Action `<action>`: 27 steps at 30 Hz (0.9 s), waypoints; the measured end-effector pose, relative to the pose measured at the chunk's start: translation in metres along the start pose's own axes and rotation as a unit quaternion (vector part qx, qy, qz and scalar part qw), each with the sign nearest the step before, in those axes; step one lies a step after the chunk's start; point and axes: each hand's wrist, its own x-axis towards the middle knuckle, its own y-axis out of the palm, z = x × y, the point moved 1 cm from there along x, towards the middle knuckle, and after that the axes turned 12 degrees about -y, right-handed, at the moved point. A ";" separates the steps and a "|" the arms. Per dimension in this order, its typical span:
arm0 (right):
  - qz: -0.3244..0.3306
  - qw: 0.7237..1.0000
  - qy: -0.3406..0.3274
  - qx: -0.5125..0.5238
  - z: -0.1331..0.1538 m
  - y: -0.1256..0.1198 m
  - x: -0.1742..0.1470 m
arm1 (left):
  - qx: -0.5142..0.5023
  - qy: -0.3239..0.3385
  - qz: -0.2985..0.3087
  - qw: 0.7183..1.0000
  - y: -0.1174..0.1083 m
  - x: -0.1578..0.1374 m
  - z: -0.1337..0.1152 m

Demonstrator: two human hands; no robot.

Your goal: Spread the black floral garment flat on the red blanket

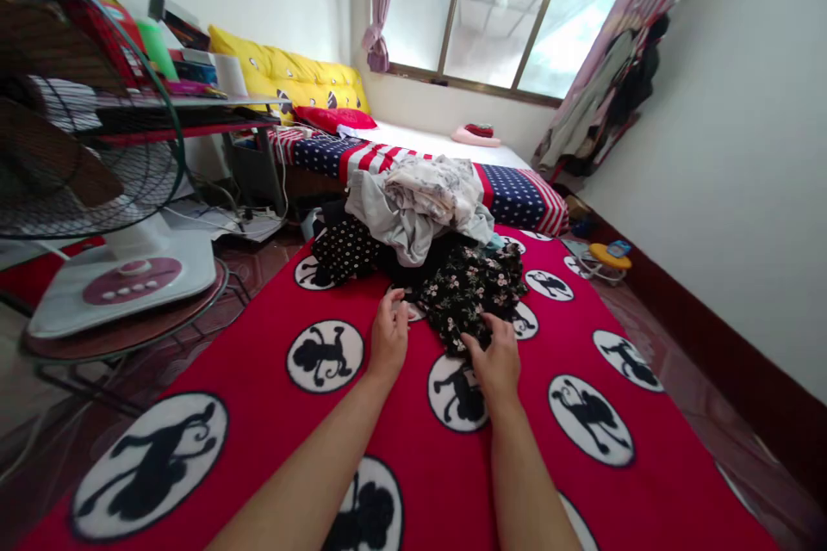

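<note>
A pile of clothes lies on the red surface in front of me, with a pale grey garment [388, 215] and a light patterned garment [436, 189] on top. A black polka-dot garment [345, 251] sticks out on its left, and a black floral garment [465, 288] spreads out toward me. My left hand [389, 336] is just left of the floral cloth, its fingers slightly bent and holding nothing I can see. At the cloth's near edge is my right hand [497, 357], thumb and fingers apart; whether the fingertips touch the fabric is unclear.
The red cover [258, 413] bears monkey prints in white circles. A fan [129, 267] stands on a round stool at left, beside a cluttered desk [194, 99]. Behind is a bed with a flag-pattern cover [381, 157]. A small yellow stool [609, 256] stands at right.
</note>
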 end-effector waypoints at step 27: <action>-0.168 0.971 0.023 0.168 -0.006 -0.050 -0.026 | 0.093 0.053 0.103 0.989 -0.049 0.008 -0.041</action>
